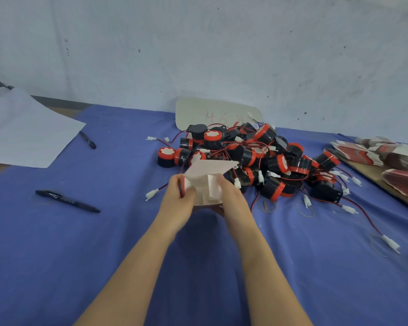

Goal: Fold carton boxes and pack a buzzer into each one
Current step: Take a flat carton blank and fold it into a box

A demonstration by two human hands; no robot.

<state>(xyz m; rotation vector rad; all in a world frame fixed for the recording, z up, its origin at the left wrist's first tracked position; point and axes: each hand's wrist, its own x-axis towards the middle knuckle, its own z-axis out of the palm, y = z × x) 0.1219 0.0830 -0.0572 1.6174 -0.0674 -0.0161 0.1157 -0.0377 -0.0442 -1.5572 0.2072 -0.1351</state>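
Both forearms reach up from the bottom of the frame toward the centre, converging on a white carton box (206,182) held just above the blue-covered counter (80,243). Left hand (177,200) grips the box's left side, fingers curled round the edge, thumb on the near face; right hand (231,196) clamps the right side, fingers wrapped over the far face. Hands close together, only the box between them. Box is half-formed: one big flap sticks out flat toward the upper right, smaller flaps bent inward; box motion-blurred, so fold details unclear. Right behind it, centre to right of centre, a pile of black-and-red buzzers (257,156) with red-black wires and white connectors spilling over the cloth. A pale card (212,114) with red handwriting leans on the wall behind the pile. Far right edge, stacks of flat red-and-white cartons (391,158) on a board. Left of centre, one black pen (67,201) on the cloth; a second pen (87,140) further up, beside a white paper sheet (26,130) at upper left.
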